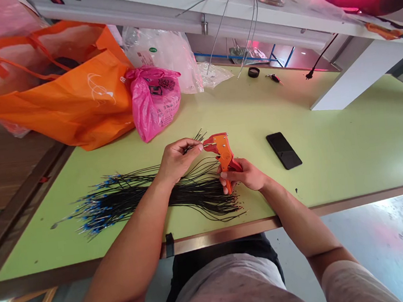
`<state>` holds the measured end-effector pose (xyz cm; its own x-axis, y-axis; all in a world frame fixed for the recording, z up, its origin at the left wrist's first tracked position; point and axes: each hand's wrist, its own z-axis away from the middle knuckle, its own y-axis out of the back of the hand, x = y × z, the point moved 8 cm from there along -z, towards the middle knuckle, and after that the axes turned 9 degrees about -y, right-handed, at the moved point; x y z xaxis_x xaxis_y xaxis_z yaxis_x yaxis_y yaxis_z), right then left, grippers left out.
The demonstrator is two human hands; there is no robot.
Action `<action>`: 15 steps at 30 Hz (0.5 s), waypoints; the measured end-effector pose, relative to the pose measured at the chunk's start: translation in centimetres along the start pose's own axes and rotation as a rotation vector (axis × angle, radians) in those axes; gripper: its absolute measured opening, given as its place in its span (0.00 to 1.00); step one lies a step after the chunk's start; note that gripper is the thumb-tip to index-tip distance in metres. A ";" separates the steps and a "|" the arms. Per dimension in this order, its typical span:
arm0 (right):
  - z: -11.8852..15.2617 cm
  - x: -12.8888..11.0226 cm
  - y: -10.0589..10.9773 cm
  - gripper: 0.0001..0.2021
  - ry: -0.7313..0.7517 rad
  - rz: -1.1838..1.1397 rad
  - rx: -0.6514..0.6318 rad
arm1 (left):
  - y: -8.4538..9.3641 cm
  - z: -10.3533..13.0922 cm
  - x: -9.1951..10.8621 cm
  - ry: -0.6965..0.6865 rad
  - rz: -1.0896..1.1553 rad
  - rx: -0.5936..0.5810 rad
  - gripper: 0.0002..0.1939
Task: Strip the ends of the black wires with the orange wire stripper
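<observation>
My right hand (242, 174) is wrapped round the handles of an orange and red wire stripper (225, 150), its jaws turned up and to the left. Close to those jaws, my left hand (180, 159) pinches a thin black wire between thumb and fingertips, the wire's end at the tool's mouth. More wire ends (199, 135) stick out just behind my left fingers. Under both hands lies a large bundle of black wires (195, 190) with blue and silvery tips (101, 211) at the left. My left forearm covers part of the bundle.
A black phone (284, 150) lies right of my hands on the green tabletop (354, 153). Behind stand an orange bag (72, 102), a pink plastic bag (155, 100) and clear plastic bags (164, 53). A black tape roll (253, 72) sits below the white shelf (156, 10); stiff wires hang from it.
</observation>
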<state>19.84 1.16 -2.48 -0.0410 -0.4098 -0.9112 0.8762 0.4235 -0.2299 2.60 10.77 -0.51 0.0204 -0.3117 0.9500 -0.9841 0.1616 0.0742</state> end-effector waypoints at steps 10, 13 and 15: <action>-0.1 0.2 0.0 0.20 0.003 -0.007 0.008 | 0.0 0.0 0.0 -0.025 -0.035 -0.026 0.14; -0.1 0.0 0.0 0.20 0.012 -0.001 0.018 | 0.0 0.0 0.5 -0.042 -0.058 -0.033 0.15; -0.1 -0.1 -0.1 0.20 0.019 0.018 0.030 | -0.1 0.0 0.9 -0.053 -0.072 -0.035 0.15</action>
<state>19.66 1.26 -2.36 -0.0339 -0.3867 -0.9216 0.8909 0.4063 -0.2032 2.68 10.44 0.37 0.0807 -0.3728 0.9244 -0.9736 0.1692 0.1532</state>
